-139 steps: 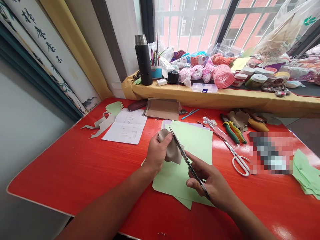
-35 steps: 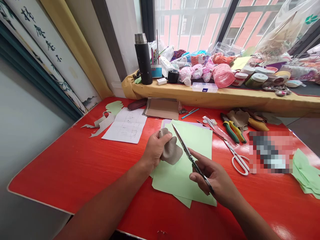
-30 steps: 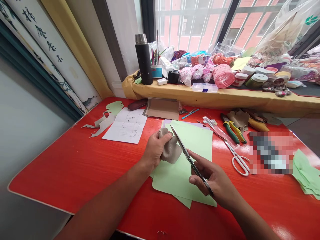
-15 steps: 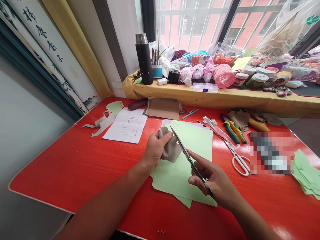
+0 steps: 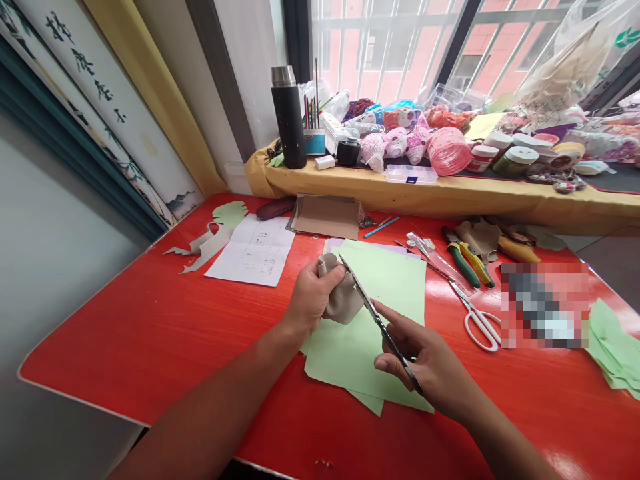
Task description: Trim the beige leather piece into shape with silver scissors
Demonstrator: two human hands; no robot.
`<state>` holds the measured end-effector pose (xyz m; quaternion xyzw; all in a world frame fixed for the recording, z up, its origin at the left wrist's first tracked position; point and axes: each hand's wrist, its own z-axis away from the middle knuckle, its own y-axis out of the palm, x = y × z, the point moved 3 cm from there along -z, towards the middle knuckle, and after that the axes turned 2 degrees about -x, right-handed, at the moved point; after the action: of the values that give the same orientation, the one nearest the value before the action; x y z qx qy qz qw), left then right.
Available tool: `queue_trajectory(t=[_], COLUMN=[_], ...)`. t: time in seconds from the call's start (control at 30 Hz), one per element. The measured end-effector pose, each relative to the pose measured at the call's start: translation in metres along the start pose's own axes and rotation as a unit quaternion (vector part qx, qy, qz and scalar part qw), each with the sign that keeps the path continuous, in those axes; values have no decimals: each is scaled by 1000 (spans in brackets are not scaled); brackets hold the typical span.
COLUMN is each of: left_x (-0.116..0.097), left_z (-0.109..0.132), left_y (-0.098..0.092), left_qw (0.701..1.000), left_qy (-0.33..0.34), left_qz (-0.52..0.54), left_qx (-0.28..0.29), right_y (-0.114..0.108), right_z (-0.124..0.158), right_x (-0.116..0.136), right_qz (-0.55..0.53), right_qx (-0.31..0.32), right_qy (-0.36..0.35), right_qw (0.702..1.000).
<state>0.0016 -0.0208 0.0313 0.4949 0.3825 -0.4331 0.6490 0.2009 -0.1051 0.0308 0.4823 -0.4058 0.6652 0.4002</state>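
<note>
Our left hand (image 5: 313, 300) has its grip clamped on a crumpled piece of beige leather (image 5: 345, 300) over the green card (image 5: 360, 367), at 11 o'clock from our right hand (image 5: 430, 367), whose grip closes on the scissors (image 5: 375, 320); one slip could nick our left fingers (image 5: 333, 272), which lie just beside the blades.

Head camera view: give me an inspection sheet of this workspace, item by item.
surface: glossy red table; a pixelated patch at right hides whatever lies there.
job's things: beige soft scrap, steel scissors, pale green card sheets beneath both hands.
clutter: green-and-yellow pliers, white-handled scissors, drawn pattern sheet, cardboard piece.
grips: left hand pinches the scrap; right hand holds the scissors, blades beside the scrap.
cables: nothing seen.
surroundings: yellow-draped window sill crowded with craft supplies, black thermos, barred window.
</note>
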Motion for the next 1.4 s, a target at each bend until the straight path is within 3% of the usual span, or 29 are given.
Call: queue_trajectory(t=[0.53, 0.7, 0.87, 0.97, 1.17, 1.4], left_x=[4, 4, 4, 4, 4, 1], left_z=[-3, -3, -4, -3, 4, 8], left_y=[-3, -1, -2, -1, 4, 8], left_qw=[1000, 1000, 999, 999, 997, 995], left_qy=[3, -15, -19, -25, -55, -58], left_qz=[-17, 3, 18, 24, 19, 34], left_qx=[-8, -7, -24, 0, 53, 74], right_y=[-1, 1, 0, -3, -8, -12], right_z=[-1, 0, 4, 4, 0, 0], right_x=[4, 2, 6, 8, 8, 9], right_qz=[47, -21, -74, -72, -71, -77], right_qx=[-15, -19, -102, -144, -186, -216], right_qy=[-8, 23, 31, 26, -12, -23], right_qw=[999, 999, 992, 987, 980, 973])
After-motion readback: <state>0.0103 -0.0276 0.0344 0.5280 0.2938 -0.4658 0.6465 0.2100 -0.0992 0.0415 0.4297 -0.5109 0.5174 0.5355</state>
